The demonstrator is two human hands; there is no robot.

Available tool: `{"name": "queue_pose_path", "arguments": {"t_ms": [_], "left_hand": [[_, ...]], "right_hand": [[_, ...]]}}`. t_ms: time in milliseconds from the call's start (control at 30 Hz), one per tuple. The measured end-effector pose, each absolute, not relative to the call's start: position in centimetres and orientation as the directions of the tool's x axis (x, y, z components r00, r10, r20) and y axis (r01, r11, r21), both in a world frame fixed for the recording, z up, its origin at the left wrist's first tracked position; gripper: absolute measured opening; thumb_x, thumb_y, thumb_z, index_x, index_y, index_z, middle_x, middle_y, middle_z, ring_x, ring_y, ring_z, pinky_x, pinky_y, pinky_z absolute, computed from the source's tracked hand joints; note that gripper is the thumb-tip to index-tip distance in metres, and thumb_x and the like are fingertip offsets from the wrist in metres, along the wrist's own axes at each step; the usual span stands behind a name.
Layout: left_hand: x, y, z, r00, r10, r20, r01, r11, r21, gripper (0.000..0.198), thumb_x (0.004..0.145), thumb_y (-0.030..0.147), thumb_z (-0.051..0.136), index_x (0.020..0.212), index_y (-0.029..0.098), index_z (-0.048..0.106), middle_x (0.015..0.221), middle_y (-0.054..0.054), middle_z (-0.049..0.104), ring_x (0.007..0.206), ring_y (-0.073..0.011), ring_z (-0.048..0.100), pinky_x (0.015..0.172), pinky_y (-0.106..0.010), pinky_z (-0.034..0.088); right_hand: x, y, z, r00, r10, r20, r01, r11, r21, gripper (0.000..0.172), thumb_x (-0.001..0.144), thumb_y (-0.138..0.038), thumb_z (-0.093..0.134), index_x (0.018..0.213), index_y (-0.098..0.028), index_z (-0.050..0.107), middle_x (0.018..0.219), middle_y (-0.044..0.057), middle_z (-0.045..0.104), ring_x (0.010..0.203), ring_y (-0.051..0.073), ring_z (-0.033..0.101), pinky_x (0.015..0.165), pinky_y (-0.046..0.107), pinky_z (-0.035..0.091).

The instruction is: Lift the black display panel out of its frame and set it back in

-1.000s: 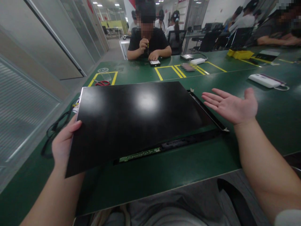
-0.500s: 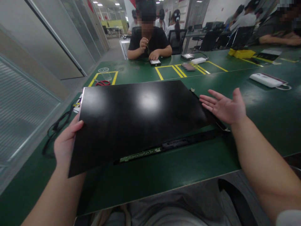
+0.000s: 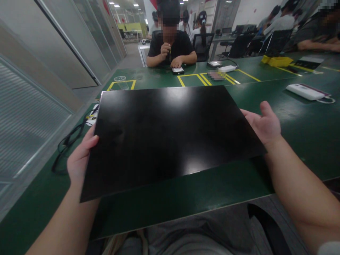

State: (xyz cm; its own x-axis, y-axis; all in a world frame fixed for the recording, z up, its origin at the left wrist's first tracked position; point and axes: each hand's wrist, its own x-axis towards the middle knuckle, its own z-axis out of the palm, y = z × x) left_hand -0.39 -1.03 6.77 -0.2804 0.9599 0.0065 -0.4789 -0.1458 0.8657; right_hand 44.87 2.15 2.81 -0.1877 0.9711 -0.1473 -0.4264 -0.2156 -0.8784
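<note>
I am recommending level support, left hand point(image 3: 79, 159) pinching the black panel point(image 3: 167, 136), right hand point(image 3: 266, 125) lying unclosed, thumb raised, at its opposite edge.

Right grip point(image 3: 262, 124) has come partly under the black panel point(image 3: 164, 131)

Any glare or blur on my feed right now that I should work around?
Head view: bright glare near the black panel's far and near edges; head view: fainter sheen on the green table; head view: far chairs look soft, and one small item is pixelated.
</note>
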Motion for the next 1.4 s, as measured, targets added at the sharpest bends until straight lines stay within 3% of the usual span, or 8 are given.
{"name": "queue_pose_path", "arguments": {"t_ms": [167,400,700,933,1133,1400], "left_hand": [[-0.4,-1.2,6.7,-0.275,0.961,0.018,-0.484,-0.155,0.861,0.054,0.084,0.014,0.059,0.136,0.015,0.072,0.141,-0.01,0.073,0.143,-0.0379,0.056,0.123,-0.055,0.043],[-0.6,-1.1,6.1,-0.237,0.967,0.096,-0.438,-0.195,0.877,0.048,0.078,0.017,0.071,0.126,0.017,0.077,0.143,-0.01,0.071,0.141,-0.0417,0.057,0.123,-0.054,0.043],[-1.6,-1.1,6.5,-0.196,0.953,0.229,-0.324,-0.284,0.903,0.054,0.073,0.021,0.078,0.127,0.02,0.076,0.143,-0.006,0.072,0.143,-0.0416,0.055,0.118,-0.05,0.05],[-1.9,-0.9,6.3,-0.237,0.954,0.181,-0.331,-0.255,0.909,0.049,0.074,0.021,0.077,0.123,0.017,0.077,0.143,-0.009,0.071,0.142,-0.0418,0.057,0.119,-0.051,0.049],[-2.2,-0.5,5.8,-0.239,0.951,0.195,-0.328,-0.268,0.906,0.049,0.078,0.018,0.071,0.127,0.017,0.076,0.145,-0.008,0.07,0.143,-0.0391,0.056,0.121,-0.054,0.047],[-1.8,-0.5,5.8,-0.244,0.945,0.216,-0.306,-0.287,0.908,0.049,0.081,0.016,0.066,0.13,0.017,0.076,0.145,-0.007,0.071,0.146,-0.0368,0.053,0.124,-0.053,0.043]], "right_hand": [[44.7,2.1,3.0,-0.186,0.968,-0.166,-0.382,-0.227,-0.896,0.076,0.092,-0.078,0.028,0.14,-0.031,0.063,0.133,0.011,0.074,0.126,0.04,0.067,0.104,0.072,0.048],[43.8,2.6,2.6,-0.25,0.961,-0.118,-0.405,-0.214,-0.889,0.07,0.091,-0.073,0.038,0.141,-0.031,0.062,0.134,0.01,0.073,0.127,0.04,0.067,0.107,0.072,0.047],[44.3,2.5,2.4,-0.218,0.962,-0.165,-0.447,-0.248,-0.859,0.072,0.091,-0.077,0.033,0.138,-0.031,0.063,0.136,0.01,0.073,0.131,0.041,0.064,0.107,0.072,0.047],[44.7,2.6,2.5,-0.188,0.968,-0.166,-0.45,-0.235,-0.862,0.078,0.09,-0.08,0.034,0.134,-0.024,0.066,0.131,0.015,0.074,0.13,0.04,0.065,0.105,0.07,0.051],[43.9,2.0,3.1,-0.119,0.977,-0.177,-0.329,-0.207,-0.922,0.077,0.09,-0.081,0.035,0.124,-0.023,0.072,0.12,0.016,0.077,0.116,0.037,0.071,0.092,0.059,0.058],[42.6,1.6,3.7,0.022,0.971,-0.237,-0.06,-0.236,-0.97,0.078,0.093,-0.081,0.027,0.12,-0.024,0.073,0.101,0.014,0.079,0.098,0.031,0.074,0.077,0.048,0.057]]}}
